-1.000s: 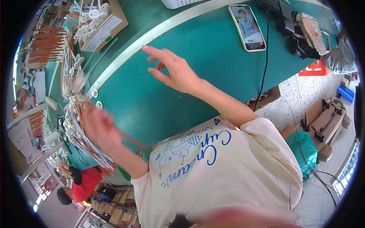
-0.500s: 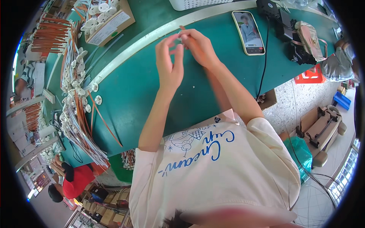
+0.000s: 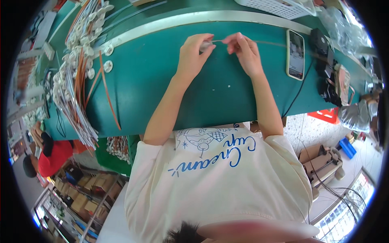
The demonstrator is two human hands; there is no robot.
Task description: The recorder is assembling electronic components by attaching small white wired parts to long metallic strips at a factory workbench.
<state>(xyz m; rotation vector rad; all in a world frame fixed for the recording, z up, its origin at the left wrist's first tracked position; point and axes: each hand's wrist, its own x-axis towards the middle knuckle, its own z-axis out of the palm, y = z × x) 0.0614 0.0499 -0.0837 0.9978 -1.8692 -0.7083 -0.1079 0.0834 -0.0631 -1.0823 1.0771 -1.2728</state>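
At the upper middle of the frame, the left hand [image 3: 193,56] curls its thumb and fingers around a small white disc [image 3: 205,45], so that only part of its pale, smooth-looking surface shows between them. From the disc a thin strip [image 3: 217,41] runs to the right hand [image 3: 248,54], whose thumb and forefinger are pinched together on it; these fingertips are blurred, and the remaining fingers are loosely bent. A pale brownish length of the strip, smeared by motion, appears again beyond the right hand, toward the smartphone [image 3: 296,54]. Both hands are over the green tabletop [image 3: 162,97], clear of each other.

At the left of the frame lies a long heap of white discs [image 3: 65,77] with flat grey and copper-brown strips [image 3: 81,73]. Two loose brown strips [image 3: 108,95] cross beside the heap, near a few single discs [image 3: 108,66].

The cream T-shirt [image 3: 214,194], lower middle, bears large blue script lettering and blue line drawings, among them a cone-like shape with a criss-cross pattern. The smartphone, upper right, has a pale case; whatever its screen shows is too small to read. A white perforated basket [image 3: 277,9] stands at the top edge.
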